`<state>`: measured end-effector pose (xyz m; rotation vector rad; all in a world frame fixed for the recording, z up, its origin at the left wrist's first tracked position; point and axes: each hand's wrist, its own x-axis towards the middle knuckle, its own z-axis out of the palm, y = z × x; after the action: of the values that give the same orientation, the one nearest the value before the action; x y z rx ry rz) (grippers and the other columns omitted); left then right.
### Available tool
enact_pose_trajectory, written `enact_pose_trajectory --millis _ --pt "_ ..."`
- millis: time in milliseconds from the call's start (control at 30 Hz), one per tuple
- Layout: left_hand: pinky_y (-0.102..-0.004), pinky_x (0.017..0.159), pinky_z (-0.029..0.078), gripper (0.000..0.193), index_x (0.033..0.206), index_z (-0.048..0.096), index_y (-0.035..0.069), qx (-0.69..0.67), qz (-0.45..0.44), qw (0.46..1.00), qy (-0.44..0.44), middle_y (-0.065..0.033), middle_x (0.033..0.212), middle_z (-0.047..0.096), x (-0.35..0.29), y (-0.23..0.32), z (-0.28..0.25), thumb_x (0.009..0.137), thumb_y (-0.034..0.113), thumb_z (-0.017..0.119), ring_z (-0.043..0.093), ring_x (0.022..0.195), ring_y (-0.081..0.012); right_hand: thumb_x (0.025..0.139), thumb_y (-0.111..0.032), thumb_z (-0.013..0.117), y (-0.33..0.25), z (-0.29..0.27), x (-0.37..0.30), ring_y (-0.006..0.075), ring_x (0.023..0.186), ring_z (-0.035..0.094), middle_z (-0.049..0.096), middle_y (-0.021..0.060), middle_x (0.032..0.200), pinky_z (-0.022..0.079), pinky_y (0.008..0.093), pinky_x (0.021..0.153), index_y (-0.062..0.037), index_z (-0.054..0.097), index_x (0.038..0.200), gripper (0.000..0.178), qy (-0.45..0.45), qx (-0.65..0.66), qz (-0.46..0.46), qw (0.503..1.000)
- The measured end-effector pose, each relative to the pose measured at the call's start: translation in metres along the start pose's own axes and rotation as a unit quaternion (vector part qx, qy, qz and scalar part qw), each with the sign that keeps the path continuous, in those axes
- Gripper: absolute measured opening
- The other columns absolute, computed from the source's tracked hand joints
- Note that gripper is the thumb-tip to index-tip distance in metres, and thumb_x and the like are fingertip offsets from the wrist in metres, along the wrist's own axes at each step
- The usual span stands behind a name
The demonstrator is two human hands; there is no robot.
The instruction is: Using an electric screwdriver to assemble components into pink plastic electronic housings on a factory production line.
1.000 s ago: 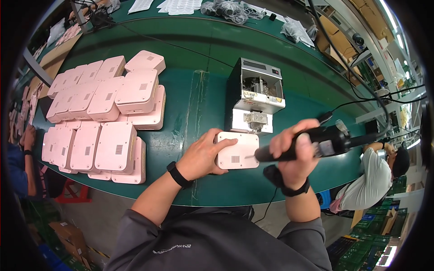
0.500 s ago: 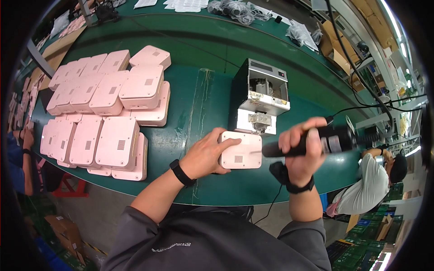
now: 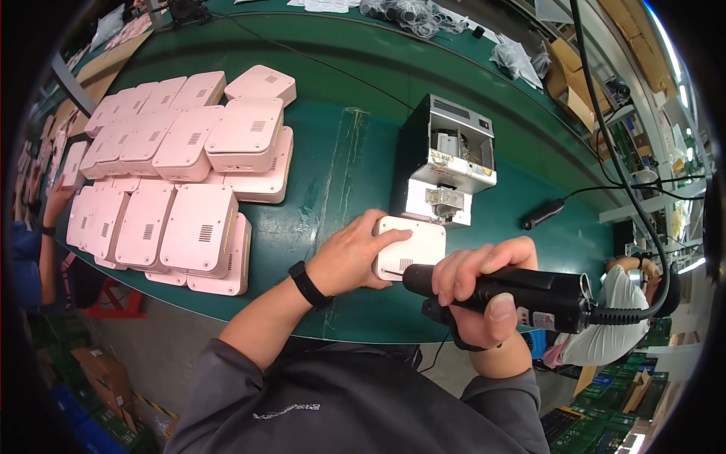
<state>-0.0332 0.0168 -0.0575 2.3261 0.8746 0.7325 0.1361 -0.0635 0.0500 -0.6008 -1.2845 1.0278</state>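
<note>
My left hand (image 3: 344,253) grips a pale pink plastic case (image 3: 423,240) by its left side, thumb across the top face. That case lies on the green table with its vent slots and screw holes up. In my right hand (image 3: 491,291) is a black electric screwdriver (image 3: 529,299), held almost level, fingers wrapped round its body. Its thin bit points left and reaches the case's near left corner; whether it sits in the screw hole I cannot tell. Just beyond the case stands a grey and black screw feeder machine (image 3: 454,163).
Stacks of similar pink cases (image 3: 198,227) fill the table's left side. A second black screwdriver (image 3: 543,214) lies right of the machine, on a cable. A thick black cable (image 3: 624,170) hangs at the right. Another person's hand (image 3: 59,198) touches a case at the far left; a seated person (image 3: 601,314) is at the right.
My right hand has brought the screwdriver down and toward me, its bit going from the case's right side to its near left corner. At the far left, the other person's hand has reached a case.
</note>
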Motion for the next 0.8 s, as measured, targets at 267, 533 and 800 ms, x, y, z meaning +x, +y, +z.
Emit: enact_pose_trajectory --millis 267,533,800 --pt "-0.0410 0.093 0.052 0.078 0.128 0.058 0.017 0.007 0.003 1.000 0.019 -0.0168 0.122 0.048 -0.004 -0.005 0.004 0.055 0.016 0.087 0.055 0.113 -0.0365 0.088 -0.037 0.068 0.025 0.011 0.001 0.0175 0.057 0.052 0.052 0.0064 0.071 0.047 0.0346 0.059 -0.0102 0.037 0.102 0.044 -0.013 -0.023 0.034 0.999" --pt "-0.0412 0.093 0.052 0.081 0.129 0.058 0.018 0.018 0.017 1.000 0.019 -0.0185 0.124 0.048 -0.006 -0.001 0.000 0.054 0.014 0.088 0.055 0.114 -0.0371 0.088 -0.034 0.068 0.028 0.013 -0.003 0.0172 0.056 0.051 0.052 0.0070 0.071 0.047 0.0330 0.057 -0.0095 0.037 0.101 0.042 -0.014 -0.017 0.014 1.000" --pt "-0.0417 0.095 0.051 0.079 0.134 0.056 0.018 0.001 -0.060 0.998 0.004 -0.0223 0.119 0.053 -0.033 0.037 -0.026 0.061 0.022 0.087 0.060 0.105 -0.0383 0.094 -0.038 0.058 -0.019 0.006 0.002 0.0147 0.051 0.049 0.050 0.0037 0.068 0.044 0.0312 0.051 -0.0066 0.042 0.103 0.036 0.040 0.085 -0.084 0.992"
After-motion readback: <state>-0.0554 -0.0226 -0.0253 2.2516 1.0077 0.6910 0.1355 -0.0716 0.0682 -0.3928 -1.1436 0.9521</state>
